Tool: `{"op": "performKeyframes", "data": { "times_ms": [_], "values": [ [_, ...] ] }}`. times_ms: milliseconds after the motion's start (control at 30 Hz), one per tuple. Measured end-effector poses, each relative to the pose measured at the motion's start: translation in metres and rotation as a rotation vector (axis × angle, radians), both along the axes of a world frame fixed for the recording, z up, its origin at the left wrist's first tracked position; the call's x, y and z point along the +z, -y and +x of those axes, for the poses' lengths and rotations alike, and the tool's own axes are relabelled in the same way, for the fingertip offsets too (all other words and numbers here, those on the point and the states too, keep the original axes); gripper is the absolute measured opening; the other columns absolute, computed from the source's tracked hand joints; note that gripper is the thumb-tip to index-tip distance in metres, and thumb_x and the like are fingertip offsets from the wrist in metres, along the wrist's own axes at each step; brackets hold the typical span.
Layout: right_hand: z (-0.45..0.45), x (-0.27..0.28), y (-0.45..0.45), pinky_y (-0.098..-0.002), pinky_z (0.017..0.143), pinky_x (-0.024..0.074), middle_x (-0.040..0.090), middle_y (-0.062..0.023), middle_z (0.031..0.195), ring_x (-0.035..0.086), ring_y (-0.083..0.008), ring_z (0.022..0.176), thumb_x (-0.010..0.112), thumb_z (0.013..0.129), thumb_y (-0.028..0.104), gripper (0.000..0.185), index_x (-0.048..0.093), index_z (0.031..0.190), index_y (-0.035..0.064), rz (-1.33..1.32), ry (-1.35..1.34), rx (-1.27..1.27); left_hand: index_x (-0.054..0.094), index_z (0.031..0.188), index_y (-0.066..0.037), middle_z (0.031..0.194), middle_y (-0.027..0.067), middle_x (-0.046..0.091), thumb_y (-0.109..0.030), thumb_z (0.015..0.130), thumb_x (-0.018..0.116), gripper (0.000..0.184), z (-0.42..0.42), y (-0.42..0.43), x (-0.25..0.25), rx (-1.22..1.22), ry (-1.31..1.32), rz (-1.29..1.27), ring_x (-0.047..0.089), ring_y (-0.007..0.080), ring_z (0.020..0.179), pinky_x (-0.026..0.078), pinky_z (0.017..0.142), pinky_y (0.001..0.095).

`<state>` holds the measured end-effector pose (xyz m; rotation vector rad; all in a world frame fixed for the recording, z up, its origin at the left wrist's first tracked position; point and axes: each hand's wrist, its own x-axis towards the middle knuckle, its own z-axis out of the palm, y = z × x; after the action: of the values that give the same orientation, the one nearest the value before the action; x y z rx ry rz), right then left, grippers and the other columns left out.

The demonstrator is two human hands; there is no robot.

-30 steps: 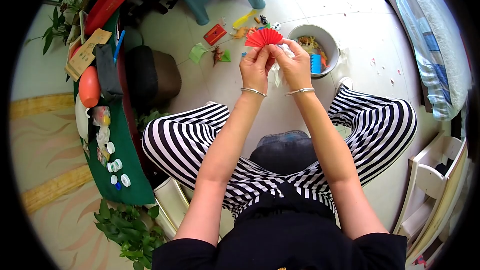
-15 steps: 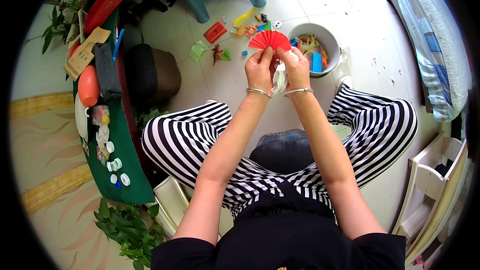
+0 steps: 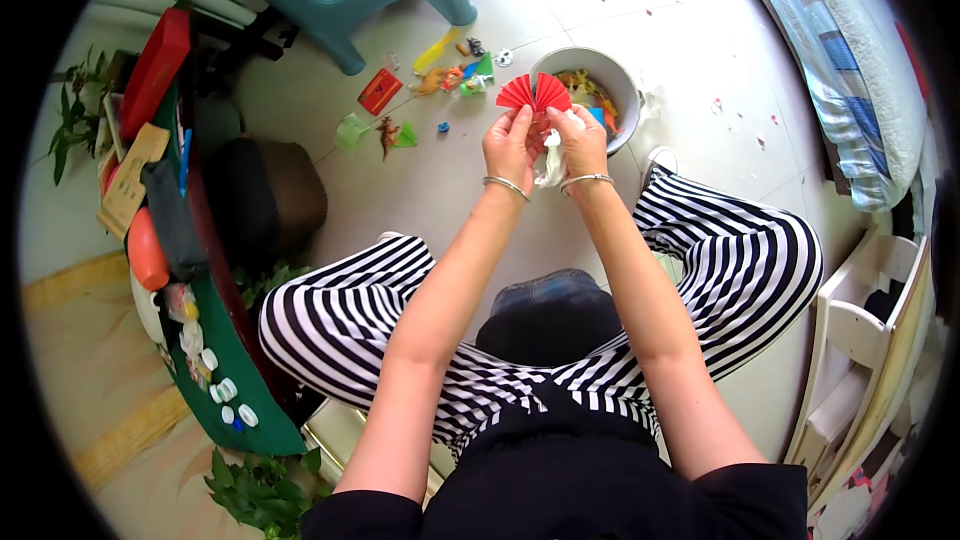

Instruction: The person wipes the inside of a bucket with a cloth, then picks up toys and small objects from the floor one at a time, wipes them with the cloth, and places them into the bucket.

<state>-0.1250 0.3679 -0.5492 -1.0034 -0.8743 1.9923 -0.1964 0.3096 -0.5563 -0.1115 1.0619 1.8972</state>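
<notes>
A red pleated paper fan (image 3: 516, 92) is spread between my two hands, with a dark narrow gap at its middle. My left hand (image 3: 509, 148) pinches the lower edge of its left half. The right half is pinched by my right hand (image 3: 584, 146). A crumpled white piece, perhaps tissue or thin plastic (image 3: 549, 165), hangs below the fan against my right hand; which fingers hold it is hidden. Just beyond my right hand stands a grey bucket (image 3: 628, 98) of small colourful toys, partly covered by the hand and fan.
Small toys, a red packet (image 3: 380, 92) and green scraps (image 3: 351, 131) lie on the floor. A teal stool (image 3: 345, 0) is at the back. To the left, a green-topped table (image 3: 235, 340) bears white caps and a black pouch (image 3: 174, 215). A white shelf (image 3: 865, 310) stands right.
The fan was one unbroken spread and now shows a gap between two halves. My hands still hold it. The view has shifted, so the stool and bucket appear further left.
</notes>
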Motion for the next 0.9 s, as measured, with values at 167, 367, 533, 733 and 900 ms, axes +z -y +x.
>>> {"op": "performKeyframes", "data": {
  "times_ms": [167, 367, 533, 733, 900],
  "values": [
    [0.017, -0.011, -0.028, -0.0209, 0.056, 0.0428, 0.06, -0.0006, 0.077, 0.054, -0.0067, 0.064, 0.065, 0.079, 0.01, 0.011, 0.06, 0.087, 0.0053, 0.039, 0.072, 0.05, 0.054, 0.09, -0.006, 0.086, 0.0076, 0.063, -0.012, 0.085, 0.058, 0.009, 0.008, -0.022, -0.015, -0.078, -0.078, -0.025, 0.062, 0.0166, 0.078, 0.049, 0.067, 0.0279],
    [0.018, -0.001, -0.016, -0.0203, 0.054, 0.041, 0.06, -0.0001, 0.074, 0.052, -0.006, 0.062, 0.066, 0.079, 0.011, 0.011, 0.06, 0.086, 0.0056, -0.026, -0.017, 0.056, 0.056, 0.088, -0.007, 0.083, 0.0056, 0.063, -0.009, 0.082, 0.062, 0.009, 0.016, -0.021, -0.007, -0.025, -0.009, -0.006, 0.061, 0.0157, 0.076, 0.049, 0.072, 0.0274],
    [0.022, 0.013, -0.007, -0.0196, 0.054, 0.0405, 0.059, 0.0007, 0.073, 0.052, -0.005, 0.062, 0.065, 0.08, 0.013, 0.01, 0.06, 0.084, 0.0057, -0.005, -0.05, 0.103, 0.057, 0.086, -0.009, 0.081, 0.0032, 0.062, -0.008, 0.081, 0.063, 0.007, 0.017, -0.007, 0.011, -0.006, 0.023, 0.065, 0.06, 0.0146, 0.074, 0.048, 0.07, 0.0286],
    [0.032, 0.055, -0.003, -0.0182, 0.054, 0.039, 0.058, 0.0021, 0.073, 0.052, -0.0037, 0.062, 0.063, 0.081, 0.013, 0.01, 0.06, 0.084, 0.0034, 0.093, -0.081, 0.21, 0.058, 0.084, -0.008, 0.078, 0.0019, 0.062, -0.009, 0.083, 0.06, 0.003, 0.016, 0.016, 0.053, -0.048, -0.155, 0.099, 0.058, 0.0103, 0.068, 0.047, 0.065, 0.0242],
    [0.032, 0.075, 0.017, -0.025, 0.054, 0.0423, 0.063, -0.0067, 0.073, 0.057, -0.0127, 0.061, 0.064, 0.08, 0.018, 0.016, 0.063, 0.084, 0.002, 0.555, 0.235, 0.181, 0.058, 0.099, -0.007, 0.09, 0.0026, 0.062, -0.011, 0.086, 0.057, 0.014, 0.018, 0.033, 0.073, 0.011, -0.283, 0.141, 0.059, 0.0125, 0.079, 0.048, 0.075, 0.0292]
  ]
}}
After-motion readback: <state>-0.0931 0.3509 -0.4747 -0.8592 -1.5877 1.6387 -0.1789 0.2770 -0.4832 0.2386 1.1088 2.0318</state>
